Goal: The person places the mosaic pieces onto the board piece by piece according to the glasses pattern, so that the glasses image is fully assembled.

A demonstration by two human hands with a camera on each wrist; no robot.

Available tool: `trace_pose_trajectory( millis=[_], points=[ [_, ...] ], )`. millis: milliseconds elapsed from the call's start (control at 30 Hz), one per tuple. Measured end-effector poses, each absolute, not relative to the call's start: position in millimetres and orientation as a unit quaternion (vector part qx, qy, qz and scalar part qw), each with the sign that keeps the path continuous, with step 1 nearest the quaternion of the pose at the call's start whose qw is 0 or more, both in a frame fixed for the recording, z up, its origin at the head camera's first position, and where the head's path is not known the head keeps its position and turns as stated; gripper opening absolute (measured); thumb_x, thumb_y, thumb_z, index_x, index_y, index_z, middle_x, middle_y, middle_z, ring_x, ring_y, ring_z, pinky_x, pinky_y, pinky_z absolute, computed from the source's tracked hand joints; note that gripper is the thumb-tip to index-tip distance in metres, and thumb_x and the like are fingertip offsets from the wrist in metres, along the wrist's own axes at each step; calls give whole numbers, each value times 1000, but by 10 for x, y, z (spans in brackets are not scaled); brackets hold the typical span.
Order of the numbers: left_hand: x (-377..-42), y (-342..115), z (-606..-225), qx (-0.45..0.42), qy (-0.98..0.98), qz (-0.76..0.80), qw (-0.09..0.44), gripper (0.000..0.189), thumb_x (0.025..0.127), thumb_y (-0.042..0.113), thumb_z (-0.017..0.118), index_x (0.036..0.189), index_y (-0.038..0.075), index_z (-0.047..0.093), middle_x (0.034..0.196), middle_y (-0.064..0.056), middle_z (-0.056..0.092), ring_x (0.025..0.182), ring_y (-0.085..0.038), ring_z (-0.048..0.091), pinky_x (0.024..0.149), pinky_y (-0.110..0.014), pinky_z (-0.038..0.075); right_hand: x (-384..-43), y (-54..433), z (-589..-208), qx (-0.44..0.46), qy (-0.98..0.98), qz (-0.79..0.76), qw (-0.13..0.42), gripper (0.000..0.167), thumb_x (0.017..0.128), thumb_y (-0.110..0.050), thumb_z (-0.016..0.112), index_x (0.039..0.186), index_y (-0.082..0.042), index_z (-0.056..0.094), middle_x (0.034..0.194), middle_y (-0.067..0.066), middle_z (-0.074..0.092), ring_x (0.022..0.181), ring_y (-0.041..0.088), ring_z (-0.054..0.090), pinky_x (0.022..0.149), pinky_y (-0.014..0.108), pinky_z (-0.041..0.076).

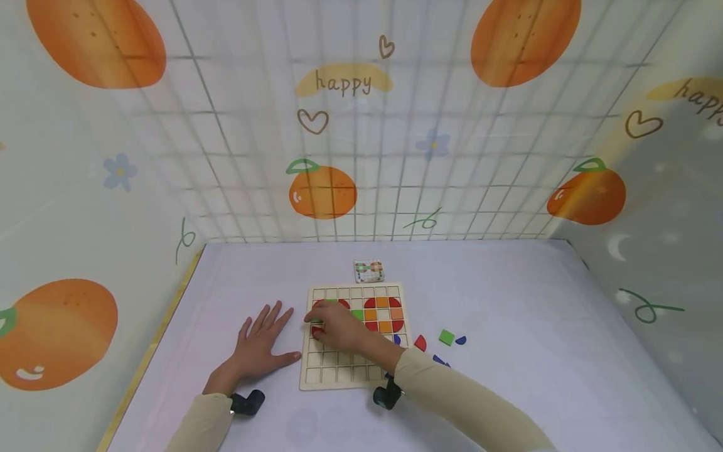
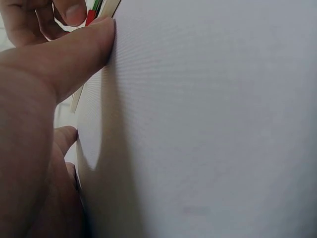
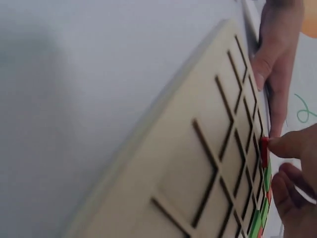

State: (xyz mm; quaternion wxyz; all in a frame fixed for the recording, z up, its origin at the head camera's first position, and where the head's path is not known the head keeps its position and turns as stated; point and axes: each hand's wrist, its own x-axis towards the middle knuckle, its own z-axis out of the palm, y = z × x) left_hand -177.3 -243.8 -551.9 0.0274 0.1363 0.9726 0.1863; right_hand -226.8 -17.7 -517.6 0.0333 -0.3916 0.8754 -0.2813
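A pale wooden grid board (image 1: 319,375) lies on the table, with red, green and orange pieces set in its upper cells. My right hand (image 1: 341,329) is over the board's left part and hides some cells. Its thumb touches a red piece (image 3: 264,151) in the grid, while the other fingers are loosely bent and stand apart from that piece. My left hand (image 1: 257,351) rests on the table left of the board, fingers spread, its thumb tip at the board's left edge.
Right of the board lie a red quarter-circle piece (image 1: 420,343), a green square (image 1: 447,337), a blue half-circle (image 1: 460,340) and other blue pieces, partly behind the right sleeve. A small pattern card (image 1: 369,271) lies beyond the board. Printed curtains (image 1: 395,207) surround the table.
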Motion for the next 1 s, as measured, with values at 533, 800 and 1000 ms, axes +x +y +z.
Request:
trace_pose_trajectory(
  millis=[533, 800, 1000],
  points=[
    [-1761, -2451, -5524, 133, 973, 188, 30, 100, 78, 66, 70, 155, 16, 31, 162, -15, 17, 148, -39, 6, 113, -65, 0, -2166, -213, -5225, -356, 908, -221, -17, 11, 89, -19, 76, 97, -12, 79, 85, -8, 67, 75, 2, 55, 71, 8, 48],
    [-1765, -2451, -5518, 131, 973, 187, 31, 100, 78, 67, 68, 156, 16, 31, 162, -15, 16, 148, -39, 6, 113, -65, 1, -2251, -191, -5192, -371, 900, -229, -10, 14, 86, -23, 79, 96, -13, 80, 83, -9, 69, 72, 1, 55, 67, 8, 46],
    [-1768, -2444, -5529, 134, 972, 190, 24, 100, 77, 66, 70, 155, 15, 32, 162, -15, 17, 147, -39, 6, 113, -65, 1, -2350, -146, -5168, -350, 910, -220, 23, 13, 85, -28, 79, 94, -18, 79, 83, -12, 63, 73, 2, 53, 60, 15, 46]
  ],
)
